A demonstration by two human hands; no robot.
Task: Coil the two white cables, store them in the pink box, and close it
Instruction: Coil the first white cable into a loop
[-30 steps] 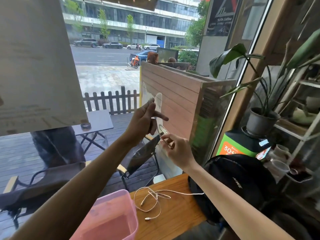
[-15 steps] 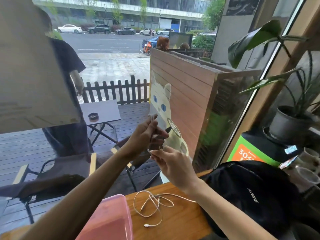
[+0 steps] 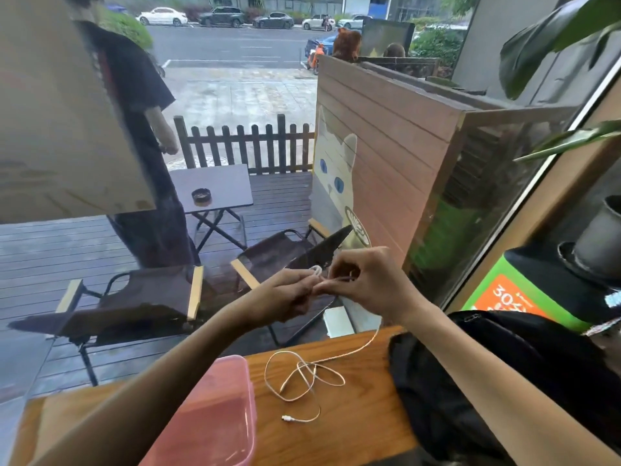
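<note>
My left hand (image 3: 289,294) and my right hand (image 3: 366,280) are raised together above the wooden table (image 3: 363,415). Both pinch a small coil of white cable (image 3: 316,270) that sticks up between the fingertips. A loose white cable (image 3: 302,381) lies tangled on the table below them; one strand of it rises toward my right hand. Whether that strand joins the coil I cannot tell. The pink box (image 3: 215,415) stands at the lower left with my left forearm passing over it; its lid looks to be on.
A black backpack (image 3: 487,381) fills the table's right side, under my right forearm. A window runs right behind the table. Outside it are folding chairs, a small table and a standing person. A potted plant (image 3: 598,237) is at the far right.
The camera has tilted down, so my hands sit lower in view. My two hands have come closer together, and the small coil now shows between the fingertips.
</note>
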